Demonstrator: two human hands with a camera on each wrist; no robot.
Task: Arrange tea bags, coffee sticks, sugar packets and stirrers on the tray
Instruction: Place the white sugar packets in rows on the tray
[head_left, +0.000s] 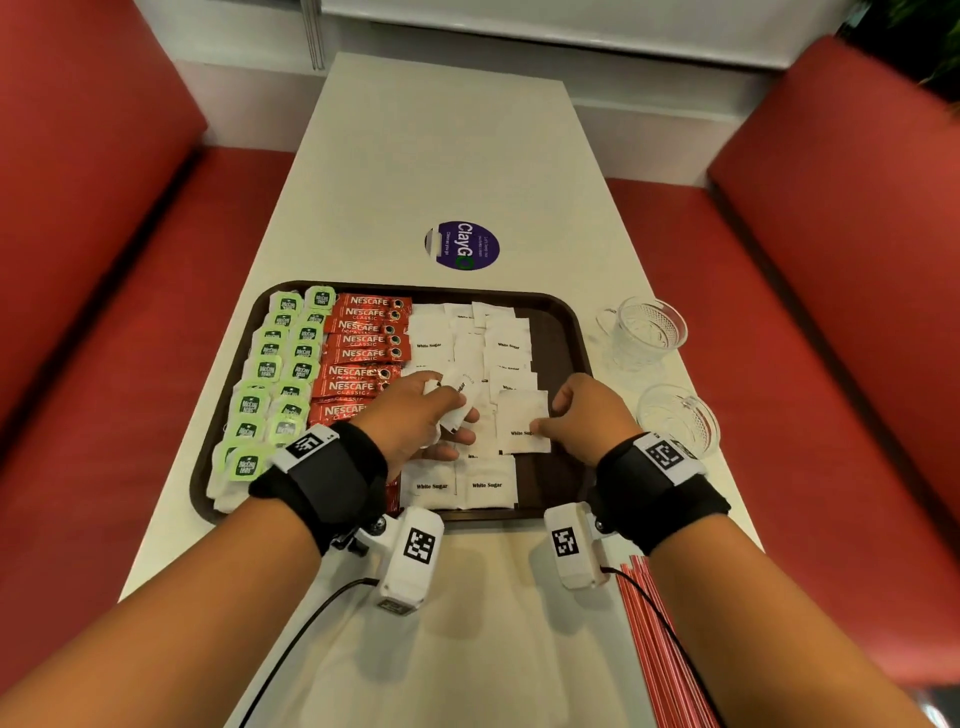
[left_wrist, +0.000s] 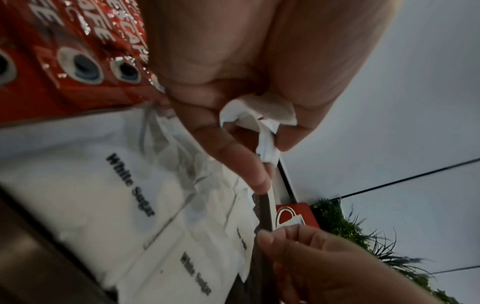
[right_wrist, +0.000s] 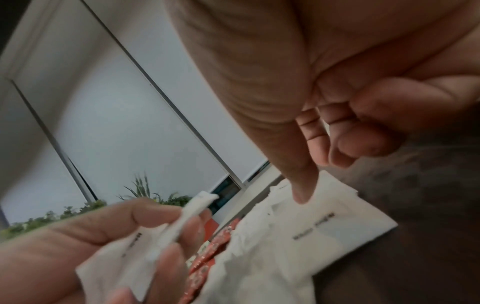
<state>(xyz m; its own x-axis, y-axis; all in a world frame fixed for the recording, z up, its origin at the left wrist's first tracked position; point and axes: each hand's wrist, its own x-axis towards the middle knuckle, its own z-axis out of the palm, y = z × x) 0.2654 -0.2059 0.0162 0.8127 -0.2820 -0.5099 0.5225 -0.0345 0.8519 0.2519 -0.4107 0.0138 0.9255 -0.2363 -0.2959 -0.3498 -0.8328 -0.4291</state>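
Observation:
A dark brown tray (head_left: 566, 332) holds green tea bags (head_left: 275, 374) in rows at its left, red coffee sticks (head_left: 363, 343) beside them, and white sugar packets (head_left: 467, 338) across the middle. Over the tray's centre my left hand (head_left: 426, 415) grips several crumpled sugar packets (head_left: 457, 395), also seen in the left wrist view (left_wrist: 259, 121). My right hand (head_left: 576, 415) pinches the right edge of one flat sugar packet (head_left: 522, 421) lying on the tray, thumb on top (right_wrist: 301, 185). Red stirrers (head_left: 660, 649) lie on the table at the lower right, off the tray.
Two glass cups (head_left: 644, 327) (head_left: 678, 415) stand on the white table just right of the tray. A purple round sticker (head_left: 462, 245) lies beyond the tray. Red benches (head_left: 78, 260) flank the table. The tray's right strip is bare.

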